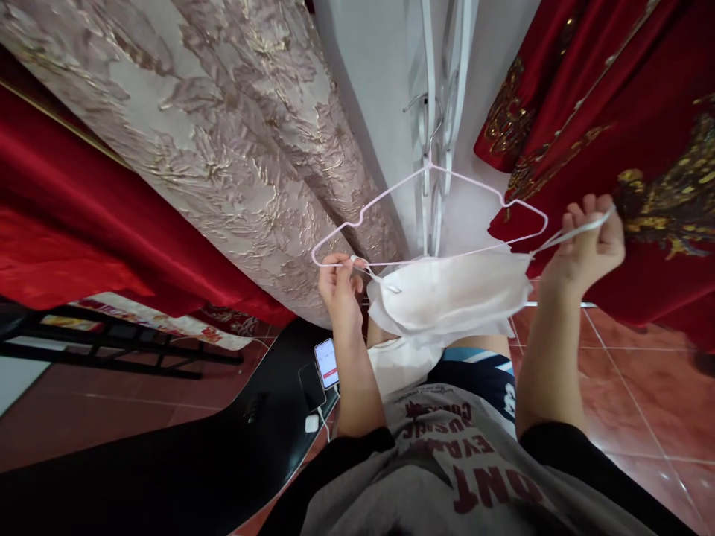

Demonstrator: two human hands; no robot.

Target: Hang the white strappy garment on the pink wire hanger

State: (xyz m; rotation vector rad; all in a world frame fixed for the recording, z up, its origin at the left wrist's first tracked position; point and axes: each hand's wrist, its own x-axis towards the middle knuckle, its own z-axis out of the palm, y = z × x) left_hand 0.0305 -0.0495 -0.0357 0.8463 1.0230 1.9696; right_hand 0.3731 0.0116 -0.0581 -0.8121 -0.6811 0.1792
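A small white strappy garment (pixel 452 294) hangs stretched between my two hands, just under a thin pale pink wire hanger (pixel 430 216). My left hand (pixel 338 286) pinches the garment's left strap at the hanger's lower left end. My right hand (pixel 592 242) is closed on the right strap and pulls it taut up to the right, past the hanger's right shoulder. The hanger's metal hook (pixel 427 119) rests on a white rail (pixel 433 82) against the wall.
A beige embossed curtain (pixel 223 141) hangs at left, red gold-embroidered cloth (pixel 614 112) at right. A phone (pixel 327 363) with a lit screen lies on a black surface (pixel 223 447) below my left arm, with a white charger (pixel 311 423) beside it. Red tiled floor (pixel 631 394) lies at right.
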